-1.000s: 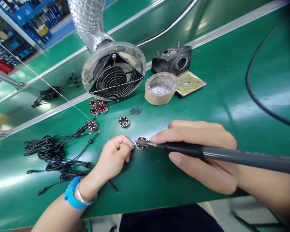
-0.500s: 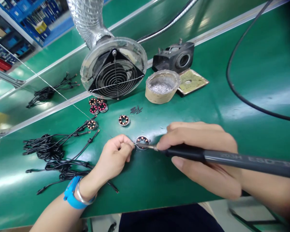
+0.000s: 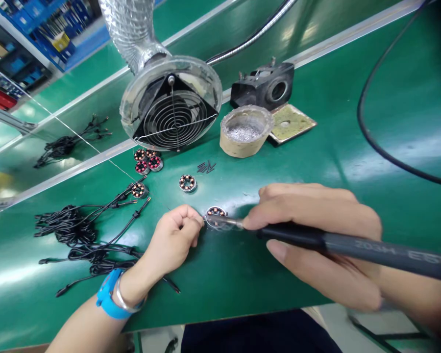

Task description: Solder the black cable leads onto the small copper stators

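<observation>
My right hand [image 3: 323,240] grips a black and grey soldering iron [image 3: 297,235]. The iron's metal tip lies over a small round coil part [image 3: 216,212] on the green table. At the left edge of that part, my left hand [image 3: 180,235] is closed in a pinch; what its fingertips hold is too small to make out. Another coil part [image 3: 187,183] rests farther back, beside several short dark pieces [image 3: 206,167].
A fan [image 3: 174,117] with a foil duct stands at the back. Right of it are a bowl of metal shavings [image 3: 242,147], a yellow sponge tray [image 3: 290,122] and a dark holder [image 3: 260,90]. Bundled black cables [image 3: 64,223] lie left; a cord [image 3: 382,152] loops at right.
My right hand and the iron have shifted a little to the right. The iron's tip stays over the coil part, and my left hand has hardly moved.
</observation>
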Motion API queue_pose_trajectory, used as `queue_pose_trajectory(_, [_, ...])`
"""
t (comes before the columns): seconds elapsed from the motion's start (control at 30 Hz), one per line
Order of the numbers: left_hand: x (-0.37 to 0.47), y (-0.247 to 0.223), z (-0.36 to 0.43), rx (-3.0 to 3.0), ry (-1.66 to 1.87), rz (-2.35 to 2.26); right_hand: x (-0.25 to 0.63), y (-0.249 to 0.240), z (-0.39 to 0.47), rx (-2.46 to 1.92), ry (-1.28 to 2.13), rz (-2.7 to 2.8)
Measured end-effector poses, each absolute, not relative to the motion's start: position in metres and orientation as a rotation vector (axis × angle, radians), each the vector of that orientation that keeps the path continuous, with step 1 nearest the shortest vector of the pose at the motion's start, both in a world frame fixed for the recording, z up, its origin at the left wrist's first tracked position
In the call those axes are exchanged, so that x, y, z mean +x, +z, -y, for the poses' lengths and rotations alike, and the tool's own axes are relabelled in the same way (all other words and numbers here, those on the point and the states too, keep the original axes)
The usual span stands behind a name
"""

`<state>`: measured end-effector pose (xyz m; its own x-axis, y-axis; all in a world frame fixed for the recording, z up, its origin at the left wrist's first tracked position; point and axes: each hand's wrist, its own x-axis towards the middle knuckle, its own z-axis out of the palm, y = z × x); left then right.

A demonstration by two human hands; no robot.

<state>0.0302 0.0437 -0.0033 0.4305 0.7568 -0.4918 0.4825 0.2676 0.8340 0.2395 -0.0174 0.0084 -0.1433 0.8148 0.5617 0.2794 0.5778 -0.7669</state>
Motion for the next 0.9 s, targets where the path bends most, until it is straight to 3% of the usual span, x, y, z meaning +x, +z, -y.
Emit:
queue_pose_trajectory(0.37, [0.031,-0.001,-0.045,1.395,0.266,-1.163,0.231,-0.005,0.005,-0.992,0.288,1.525])
queue_pose_trajectory(0.63, [0.017,-0.005,-0.047,1.475,0.165,-0.958,0.211,-0.032,-0.003,-0.959,0.377,1.843])
queue_pose_trajectory(0.9, [0.022,0.016,-0.047,2.011,0.092,-1.012,0.21,-0.028,0.002,-1.013,0.407,1.818])
